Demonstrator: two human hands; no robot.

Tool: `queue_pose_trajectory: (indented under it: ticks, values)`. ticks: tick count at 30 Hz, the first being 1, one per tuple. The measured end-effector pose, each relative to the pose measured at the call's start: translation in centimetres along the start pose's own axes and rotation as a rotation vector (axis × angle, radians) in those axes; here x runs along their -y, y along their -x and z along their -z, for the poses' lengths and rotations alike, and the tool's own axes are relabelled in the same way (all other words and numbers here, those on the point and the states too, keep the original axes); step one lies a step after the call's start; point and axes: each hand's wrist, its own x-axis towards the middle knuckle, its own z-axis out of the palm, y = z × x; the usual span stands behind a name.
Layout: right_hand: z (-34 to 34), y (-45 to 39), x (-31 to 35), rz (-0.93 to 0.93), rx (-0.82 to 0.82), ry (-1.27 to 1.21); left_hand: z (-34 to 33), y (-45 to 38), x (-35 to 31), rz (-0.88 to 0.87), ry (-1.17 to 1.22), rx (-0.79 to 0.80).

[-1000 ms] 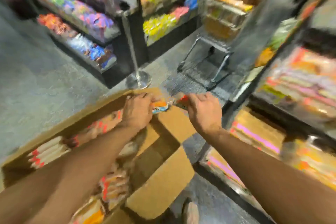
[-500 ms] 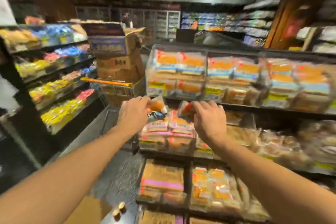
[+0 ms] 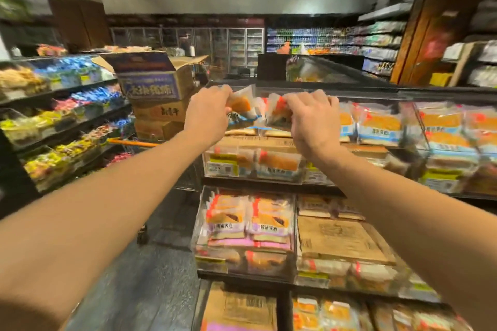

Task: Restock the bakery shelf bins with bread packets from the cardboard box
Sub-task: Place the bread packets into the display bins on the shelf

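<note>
Bread packets point(image 3: 243, 106) are pinched by left hand point(image 3: 208, 113) and right hand point(image 3: 313, 121) above top-shelf bin point(image 3: 252, 166). Count appears to be two; blurred. Risk: thin wrapper-edge grips may slip, so packets could be dropped short of the bin.

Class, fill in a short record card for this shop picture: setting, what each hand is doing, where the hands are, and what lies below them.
setting: shop aisle with a tiered bakery shelf of clear bins
left hand: grips a bread packet
right hand: grips a second bread packet
position: both hands raised over the top-tier bin
below: lower bin holding stacked packets
beside: stacked cardboard boxes to the left
</note>
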Motion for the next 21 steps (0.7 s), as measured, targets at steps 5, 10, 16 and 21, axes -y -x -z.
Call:
queue_pose_trajectory:
  ticks: [5,10,16,21]
  values:
    - [-5.2,-3.8,0.0,0.007,0.13,0.028,-4.6,-4.8,2.6,-0.069,0.034,0.101]
    - [-9.7,-4.6,-0.3,-0.057,0.409,0.092,-9.7,-6.5,3.9,-0.112,0.036,0.227]
    - [-13.3,-4.5,-0.9,-0.054,0.458,0.062,-13.1,-6.7,5.2,-0.117,0.053,0.252]
    - [-14.1,-4.8,-0.9,-0.142,0.393,0.093,-13.5,-6.4,5.2,-0.144,0.052,0.212]
